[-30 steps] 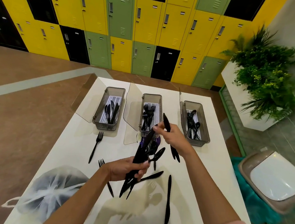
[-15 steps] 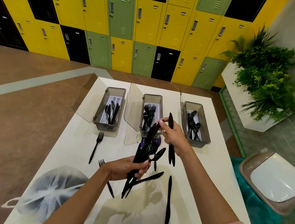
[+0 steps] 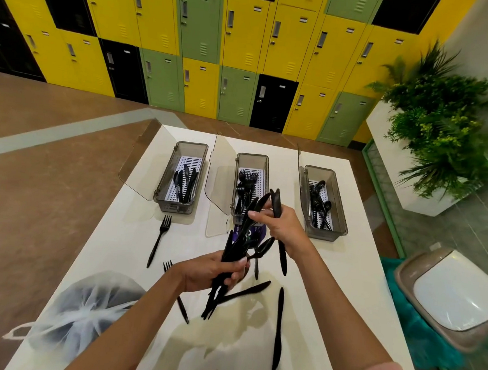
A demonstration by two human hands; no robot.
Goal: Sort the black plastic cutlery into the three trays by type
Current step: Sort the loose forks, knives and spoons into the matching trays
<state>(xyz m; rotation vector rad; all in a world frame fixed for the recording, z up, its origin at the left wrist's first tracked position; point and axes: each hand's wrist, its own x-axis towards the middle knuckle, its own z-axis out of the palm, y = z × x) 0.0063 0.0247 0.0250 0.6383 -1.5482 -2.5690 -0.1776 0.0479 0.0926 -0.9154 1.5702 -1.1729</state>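
The left hand [image 3: 215, 273] was wrapped tight round a bundle [image 3: 236, 242] of mixed black cutlery. It was held upright over the near middle of the table [image 3: 340, 280], I'd guess so the tips fanned out and each type could be told apart. The right hand [image 3: 284, 229] pinched a knife [image 3: 282, 258] between thumb and fingers, its lower end hanging just beside the bundle, apparently being drawn clear.

Every piece was thin, glossy black plastic, light and probably slippery. A spoon [image 3: 262, 247] poked out of the bundle's right side.

Along the far side stood three trays with clear lids tipped up. The left tray [image 3: 192, 144] held knives [image 3: 184, 183], the middle tray [image 3: 252, 155] forks [image 3: 246, 182], the right tray [image 3: 320, 169] spoons [image 3: 320, 202]. So that knife likely belonged far left.

Loose on the table lay a fork [image 3: 159, 239] left of the hands, a second fork [image 3: 167, 266] partly under the left wrist, and two more knives [image 3: 278, 327] nearer the front. A tied white bag [image 3: 87, 309] sat at the near-left corner.
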